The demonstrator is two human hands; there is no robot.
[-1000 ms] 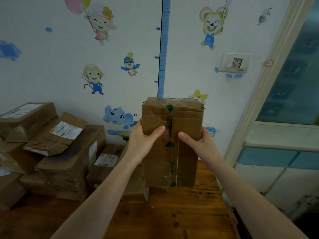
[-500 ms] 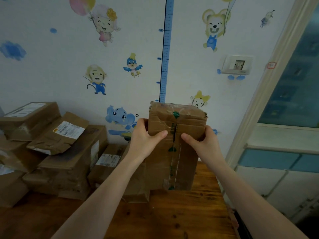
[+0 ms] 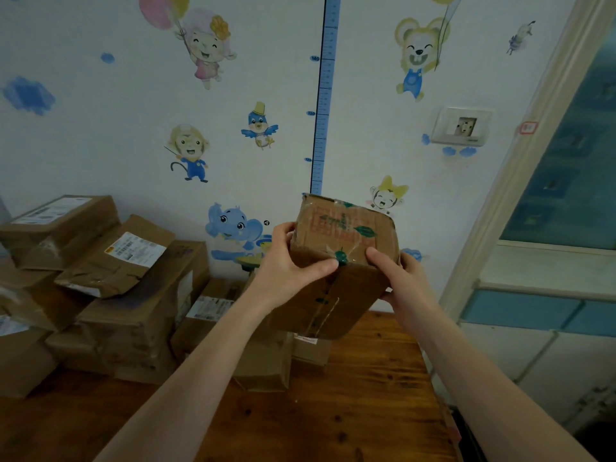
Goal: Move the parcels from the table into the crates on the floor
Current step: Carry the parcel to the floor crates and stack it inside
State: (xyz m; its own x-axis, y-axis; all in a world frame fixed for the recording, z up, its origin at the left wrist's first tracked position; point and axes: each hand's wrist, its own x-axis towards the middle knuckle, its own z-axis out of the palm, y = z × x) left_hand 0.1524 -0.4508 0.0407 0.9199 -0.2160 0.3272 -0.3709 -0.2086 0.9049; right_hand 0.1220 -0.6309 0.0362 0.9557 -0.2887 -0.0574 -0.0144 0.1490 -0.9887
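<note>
The lifted parcel (image 3: 343, 228) is brown cardboard with faded red print and dark green leaf marks under glossy tape. The stacked boxes (image 3: 140, 315) are duller brown, several with white labels (image 3: 135, 246). The surface (image 3: 366, 395) is reddish-brown wood dotted with dark knots. The wall (image 3: 83, 145) is pale bluish white with a blue ruler strip (image 3: 328, 78), a blue elephant (image 3: 233, 225) and pink and yellow cartoon figures.

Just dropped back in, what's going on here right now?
A person holds one taped cardboard parcel with the left hand and right hand curled round its sides. It is tilted, up over the wooden table. A pile of other parcels sits on the table's left side by the wall. No crate shows in this view.
</note>
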